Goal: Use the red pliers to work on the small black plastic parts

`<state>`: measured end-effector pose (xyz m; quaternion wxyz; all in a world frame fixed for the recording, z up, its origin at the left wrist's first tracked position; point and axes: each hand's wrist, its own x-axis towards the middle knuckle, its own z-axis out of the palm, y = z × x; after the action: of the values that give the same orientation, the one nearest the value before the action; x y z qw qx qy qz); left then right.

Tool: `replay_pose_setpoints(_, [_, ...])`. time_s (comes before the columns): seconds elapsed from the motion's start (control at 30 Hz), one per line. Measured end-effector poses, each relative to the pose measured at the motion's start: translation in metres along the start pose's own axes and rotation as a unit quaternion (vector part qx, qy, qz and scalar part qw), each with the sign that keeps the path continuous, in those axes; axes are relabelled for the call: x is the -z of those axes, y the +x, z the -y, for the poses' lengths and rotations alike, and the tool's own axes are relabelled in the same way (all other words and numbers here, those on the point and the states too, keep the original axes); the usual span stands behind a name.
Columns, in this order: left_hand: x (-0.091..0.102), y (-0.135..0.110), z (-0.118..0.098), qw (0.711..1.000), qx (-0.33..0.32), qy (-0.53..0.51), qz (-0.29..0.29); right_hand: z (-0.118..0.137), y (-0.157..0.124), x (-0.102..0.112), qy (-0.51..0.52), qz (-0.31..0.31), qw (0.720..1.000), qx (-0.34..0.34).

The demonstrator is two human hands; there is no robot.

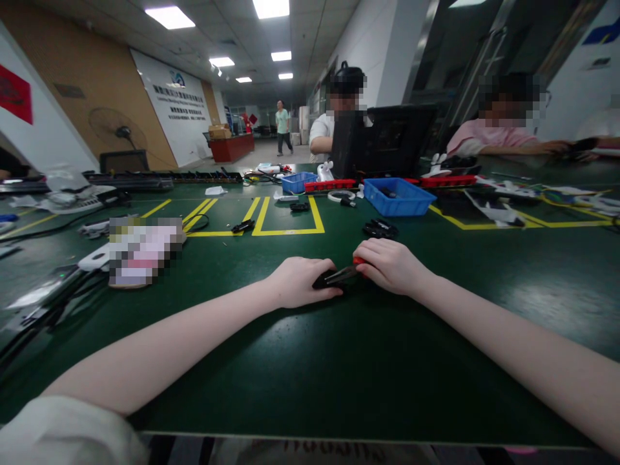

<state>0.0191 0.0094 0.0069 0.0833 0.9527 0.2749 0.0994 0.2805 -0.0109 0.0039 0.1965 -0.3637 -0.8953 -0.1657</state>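
Note:
My right hand (390, 263) is closed around the red grip of a pair of pliers (343, 273). Their metal jaws point left and touch or overlap a small black part (320, 281). That part is pinched between the thumb and fingers of my left hand (299, 282), just above the green table (368, 361). Its exact kind cannot be made out, since my fingers cover much of it. Beyond my right hand lies a cluster of black parts (380, 228).
A blue bin (398, 199) stands behind the black parts, with a smaller blue bin (299, 183) to its left. A large black case (382, 142) rises at the back. Cables and a phone-like item (148, 253) lie left. Co-workers sit across the table.

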Motion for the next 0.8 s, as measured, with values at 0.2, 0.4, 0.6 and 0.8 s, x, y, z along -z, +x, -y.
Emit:
replay_pose_setpoints(0.2, [-0.0009,-0.0001,0.0008,1.000,-0.005,0.006,-0.005,0.0007,-0.0005,-0.0002,-0.006,0.004,1.000,-0.009])
replay_pose_setpoints(0.4, [-0.0004,-0.0007,-0.0005,1.000,-0.002,0.008,-0.011,0.0021,-0.0002,-0.0006,-0.017,0.002,1.000,-0.016])
replay_pose_setpoints(0.6, [-0.0007,0.0000,-0.0005,1.000,0.003,0.013,-0.005,0.0029,0.0001,-0.0011,-0.017,0.002,1.000,-0.023])
replay_pose_setpoints(0.8, [-0.0005,-0.0002,-0.0002,1.000,0.009,0.006,-0.008,0.0037,0.0011,-0.0005,-0.006,0.012,1.000,-0.018])
